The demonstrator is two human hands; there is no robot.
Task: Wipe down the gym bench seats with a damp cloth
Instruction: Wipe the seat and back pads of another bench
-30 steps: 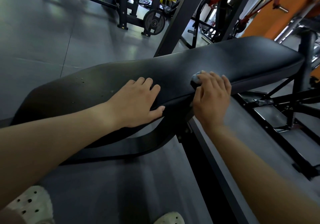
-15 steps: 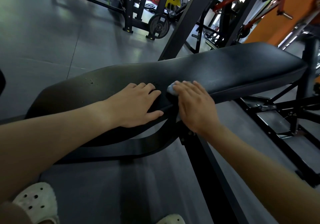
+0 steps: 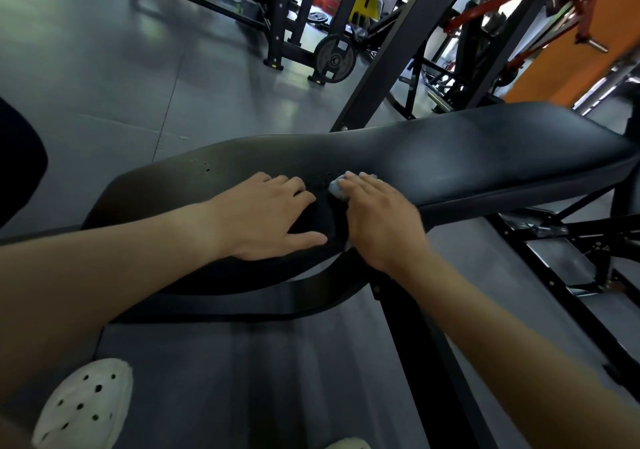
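At the narrow middle of the bench seat (image 3: 485, 157), the right hand (image 3: 381, 226) lays straight, close-set fingers over the cloth (image 3: 336, 189), pressing it flat against the surface for full wiping contact. Just beside it, the left hand (image 3: 266, 220) rests palm-down, fingers slightly spread, thumb along the near edge, apparently bracing the person's lean.

Black bench pad (image 3: 485, 150), cloth (image 3: 336, 189) prob. pale blue, white clog (image 3: 86, 403) w/ dark holes, orange wall (image 3: 561, 77).
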